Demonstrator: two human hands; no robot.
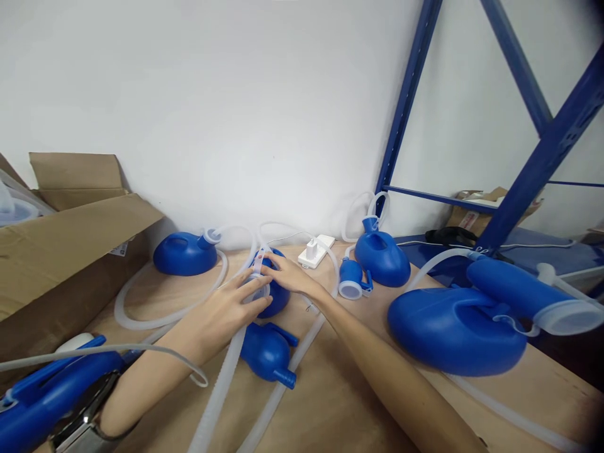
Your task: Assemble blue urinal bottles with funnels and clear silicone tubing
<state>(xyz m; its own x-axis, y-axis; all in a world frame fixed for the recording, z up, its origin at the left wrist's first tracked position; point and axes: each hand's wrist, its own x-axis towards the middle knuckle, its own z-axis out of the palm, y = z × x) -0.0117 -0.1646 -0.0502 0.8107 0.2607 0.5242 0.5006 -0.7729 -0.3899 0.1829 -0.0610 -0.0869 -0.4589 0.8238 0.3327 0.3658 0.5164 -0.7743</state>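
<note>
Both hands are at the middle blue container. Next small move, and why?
I'd probably check the cap's seating before letting go: the left hand has its fingers over the translucent cap, and the right hand is at the top of the blue container. Those fingers hide part of the rim, so I can't tell whether it's seated.

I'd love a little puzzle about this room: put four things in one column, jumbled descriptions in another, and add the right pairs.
Things:
1. Cardboard box
2. Power strip
3. Left hand
4. Shelf frame

Descriptions:
A. Blue, standing at the right
B. At the far left, flaps open
C. White, with a plug in it
D. Has a watch farther back on its arm

Right pairs: 1-B, 2-C, 3-D, 4-A.
</note>
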